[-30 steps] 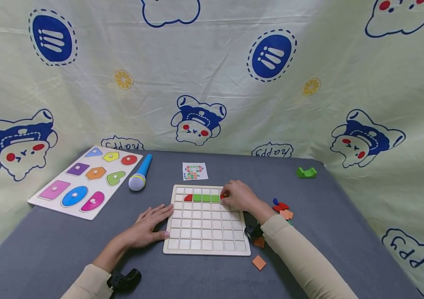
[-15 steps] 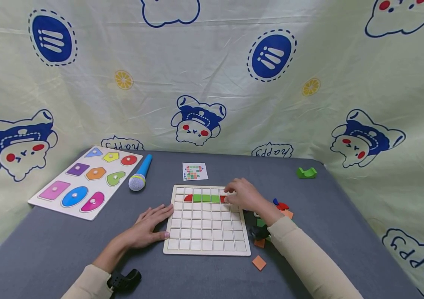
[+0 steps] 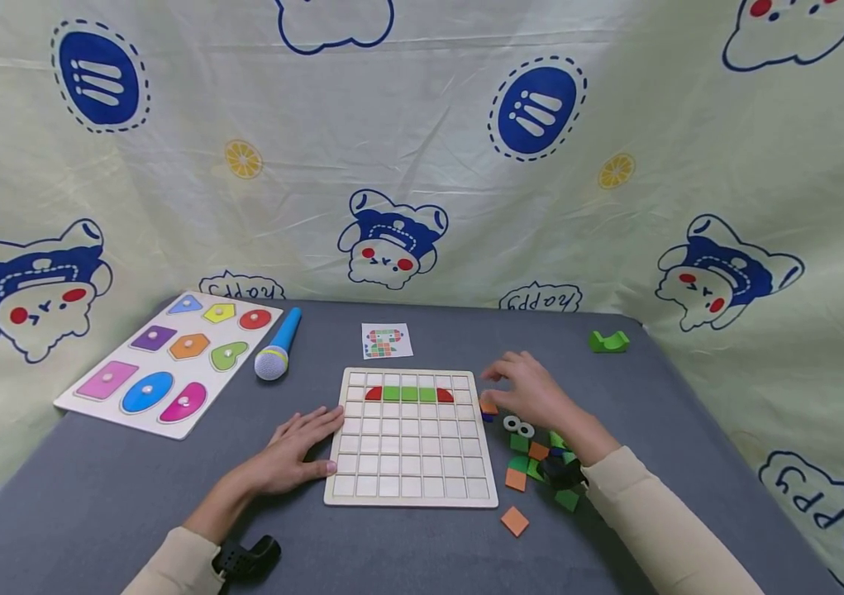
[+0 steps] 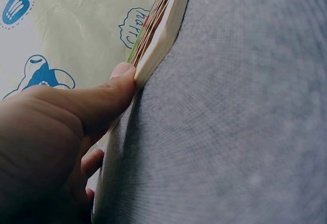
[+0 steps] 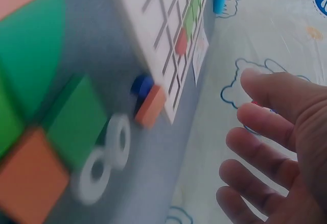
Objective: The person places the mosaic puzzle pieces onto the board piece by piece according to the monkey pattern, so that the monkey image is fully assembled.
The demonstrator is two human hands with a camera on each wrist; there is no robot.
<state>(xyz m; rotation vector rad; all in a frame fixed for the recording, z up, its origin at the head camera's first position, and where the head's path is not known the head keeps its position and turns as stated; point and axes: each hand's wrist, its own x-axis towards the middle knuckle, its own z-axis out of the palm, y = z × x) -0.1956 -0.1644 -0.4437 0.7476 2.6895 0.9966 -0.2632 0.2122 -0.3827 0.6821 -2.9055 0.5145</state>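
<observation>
My left hand (image 3: 291, 454) lies flat on the table, its fingers and thumb touching the left edge of a pale grid board (image 3: 410, 502). In the left wrist view the thumb (image 4: 120, 83) presses against the board's side. One row holds green square tiles (image 3: 410, 394) between two red rounded-corner tiles (image 3: 445, 396). Beyond the board's right edge, my right hand (image 3: 533, 392) hovers with fingers spread and slightly bent, holding nothing. Beside that edge lie an orange tile (image 3: 489, 407) and a blue piece (image 5: 142, 85). Two white rings (image 3: 518, 426) lie nearer me.
Loose green and orange tiles (image 3: 515, 479) are scattered right of the board, partly under my right forearm. A pattern card (image 3: 388, 340) lies behind the board. Toy microphone (image 3: 280, 343) and shape puzzle (image 3: 191, 413) occupy the left; a green curved block (image 3: 609, 342) sits back right.
My right hand has let go of the red tile at the row's right end and moved right, off the board, uncovering the loose tiles and rings. My left hand stays put.
</observation>
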